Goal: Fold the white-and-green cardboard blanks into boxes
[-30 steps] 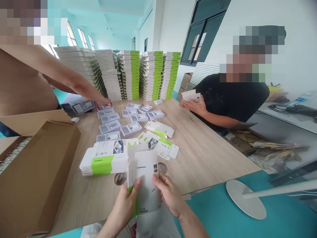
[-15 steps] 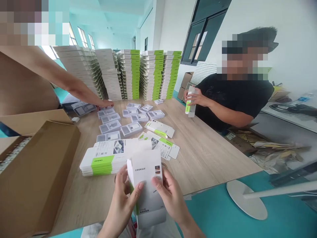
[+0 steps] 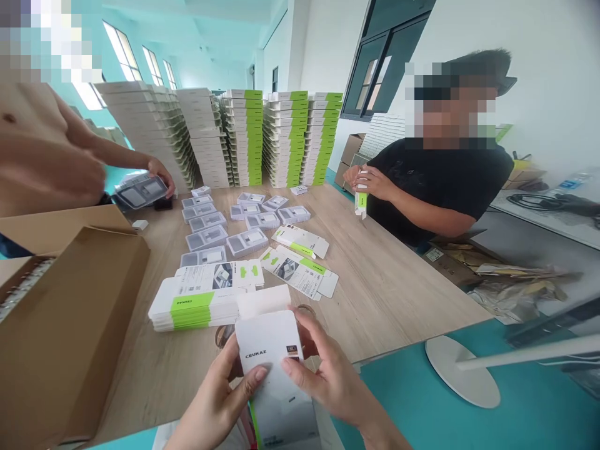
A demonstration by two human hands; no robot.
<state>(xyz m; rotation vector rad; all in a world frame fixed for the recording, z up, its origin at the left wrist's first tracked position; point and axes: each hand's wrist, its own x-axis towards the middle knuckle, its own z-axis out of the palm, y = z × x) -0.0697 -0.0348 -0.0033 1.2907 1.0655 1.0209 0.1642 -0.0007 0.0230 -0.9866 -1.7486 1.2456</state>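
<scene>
Both my hands hold a white carton (image 3: pixel 274 369) printed CEUKAZ, with a green side edge, over the near edge of the wooden table (image 3: pixel 384 281). My left hand (image 3: pixel 220 394) grips its left side with the thumb on the front face. On the right side, my right hand (image 3: pixel 323 369) has its thumb on the face and its fingers curled behind the top. The carton's top flap (image 3: pixel 263 301) stands open. Just beyond lies a stack of flat white-and-green cartons (image 3: pixel 197 306).
Several clear plastic trays (image 3: pixel 246 242) with white inserts lie mid-table, loose flat cartons (image 3: pixel 302 269) beside them. Tall carton stacks (image 3: pixel 285 137) line the far edge. An open brown box (image 3: pixel 65 319) sits left. A shirtless person (image 3: pixel 42 156) lifts a tray; a person in black (image 3: pixel 440 181) holds a carton.
I have tilted the carton toward me and lowered it, its top flap now open. The person on the left picked up a tray from the table. The person in black turned their carton upright.
</scene>
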